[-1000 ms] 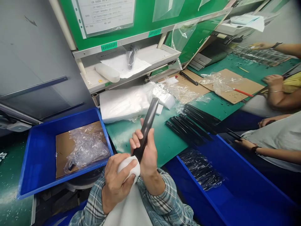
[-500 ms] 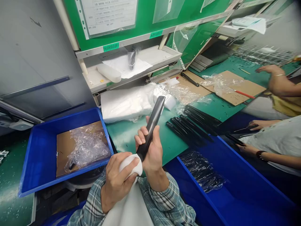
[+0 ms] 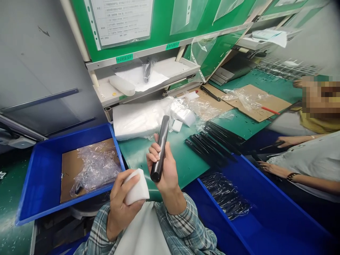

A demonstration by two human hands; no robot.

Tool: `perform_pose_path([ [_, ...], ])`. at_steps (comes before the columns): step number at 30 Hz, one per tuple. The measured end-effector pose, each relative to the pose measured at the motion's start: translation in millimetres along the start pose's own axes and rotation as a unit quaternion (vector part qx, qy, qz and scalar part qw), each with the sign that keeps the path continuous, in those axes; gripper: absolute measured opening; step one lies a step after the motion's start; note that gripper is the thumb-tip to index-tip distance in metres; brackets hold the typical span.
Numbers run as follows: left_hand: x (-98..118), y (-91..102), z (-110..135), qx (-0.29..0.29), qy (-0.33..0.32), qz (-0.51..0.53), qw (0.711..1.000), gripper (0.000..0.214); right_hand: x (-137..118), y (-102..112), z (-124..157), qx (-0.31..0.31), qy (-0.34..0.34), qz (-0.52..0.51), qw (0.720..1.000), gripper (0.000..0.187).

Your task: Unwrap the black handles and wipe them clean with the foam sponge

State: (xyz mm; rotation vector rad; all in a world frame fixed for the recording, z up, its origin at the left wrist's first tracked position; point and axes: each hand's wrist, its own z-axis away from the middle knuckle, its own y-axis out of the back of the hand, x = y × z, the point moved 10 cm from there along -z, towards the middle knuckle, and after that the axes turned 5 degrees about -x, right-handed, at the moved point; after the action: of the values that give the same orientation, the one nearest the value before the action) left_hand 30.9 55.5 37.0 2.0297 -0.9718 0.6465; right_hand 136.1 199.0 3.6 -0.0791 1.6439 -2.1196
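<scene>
My left hand [image 3: 124, 196] is closed around a white foam block [image 3: 137, 187], thumb below and fingers over its top. Wrapped in the fingers of my right hand [image 3: 166, 166] is a glossy black tube-like bar [image 3: 160, 148], held tilted with its rounded near end toward me. A small gap separates the foam from the bar. Beyond my right hand, several similar black bars [image 3: 212, 141] lie side by side on the green tabletop [image 3: 186, 171].
A blue bin [image 3: 22, 198] with cardboard and crumpled clear film [image 3: 98, 170] stands left. Another blue bin [image 3: 265, 226] at right holds wrapped black pieces [image 3: 228, 194]. White foam wrap [image 3: 140, 118] lies under the shelf [image 3: 156, 88]. Co-workers' hands [image 3: 276, 170] work at the right.
My left hand has moved left and down with the foam block, away from the bar it was touching. My right hand has shifted slightly left, and the bar stands more upright in view.
</scene>
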Motion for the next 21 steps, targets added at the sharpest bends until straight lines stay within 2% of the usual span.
perform_pose_path([
  [3,-2.8,-1.8,2.0,-0.009,0.019,-0.001,1.000,0.050,-1.7,3.7,-2.0,0.012,-0.006,-0.012,1.000,0.030],
  [7,14.6,-14.2,-3.5,-0.031,-0.033,-0.037,0.998,0.049,-1.7,5.9,-1.3,0.003,0.010,0.030,0.999,0.024],
  [9,20.9,-23.1,-5.6,-0.040,-0.058,-0.080,0.994,0.048,-6.6,5.6,0.1,-0.003,0.048,0.067,0.997,0.020],
  [12,16.4,-34.0,-6.1,-0.051,-0.045,-0.118,0.991,0.044,-23.7,1.2,6.7,-0.004,0.154,0.127,0.980,0.029],
  [14,11.3,-38.1,-4.8,-0.060,-0.028,-0.097,0.993,0.043,-33.0,-3.8,13.3,0.001,0.212,0.163,0.964,0.035],
  [17,7.6,-40.5,-2.6,-0.073,-0.004,-0.018,0.997,0.044,-40.8,-11.1,21.0,0.007,0.259,0.204,0.944,0.042],
  [21,10.7,-40.8,1.3,-0.099,0.009,0.125,0.987,0.042,-45.3,-19.5,21.4,-0.023,0.268,0.198,0.943,0.038],
])
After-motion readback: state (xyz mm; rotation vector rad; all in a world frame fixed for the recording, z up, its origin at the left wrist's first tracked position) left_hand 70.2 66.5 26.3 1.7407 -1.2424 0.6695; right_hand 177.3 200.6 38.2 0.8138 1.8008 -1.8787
